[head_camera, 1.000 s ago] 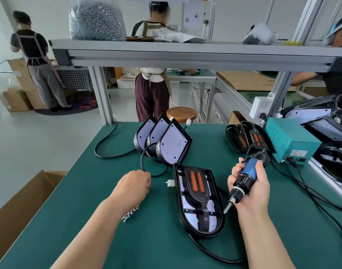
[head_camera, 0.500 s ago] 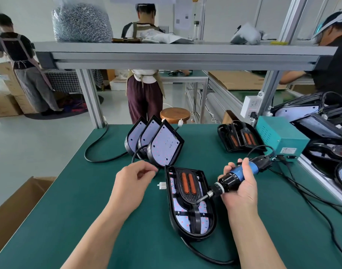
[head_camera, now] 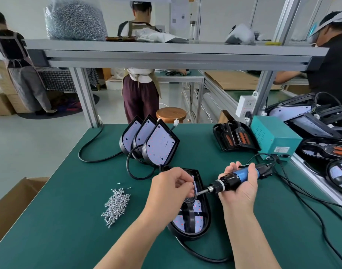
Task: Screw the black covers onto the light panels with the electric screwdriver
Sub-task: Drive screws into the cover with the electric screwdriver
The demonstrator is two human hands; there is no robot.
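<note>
The left hand [head_camera: 169, 188] pinches what looks like a small silver screw [head_camera: 195, 193] at the bit; the right hand [head_camera: 242, 191] grips the blue-and-black electric screwdriver [head_camera: 237, 176]; the black plastic cover [head_camera: 188, 215] sits on the oval white light panel [head_camera: 198, 210], near-centre on the green tabletop [head_camera: 69, 220]; loading seems underway; next, upright the bit over a hole.

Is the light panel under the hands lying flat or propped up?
Flat: the light panel rests on the green table, black cover facing up, unlike the three propped panels behind.

I look across a green bench top [head_camera: 69, 220] under an aluminium shelf [head_camera: 166, 57] spanning the upper frame, with pale glossy floor [head_camera: 30, 142] at left, a round wooden stool [head_camera: 171, 113] at centre and white walls [head_camera: 32, 18] behind.
</note>
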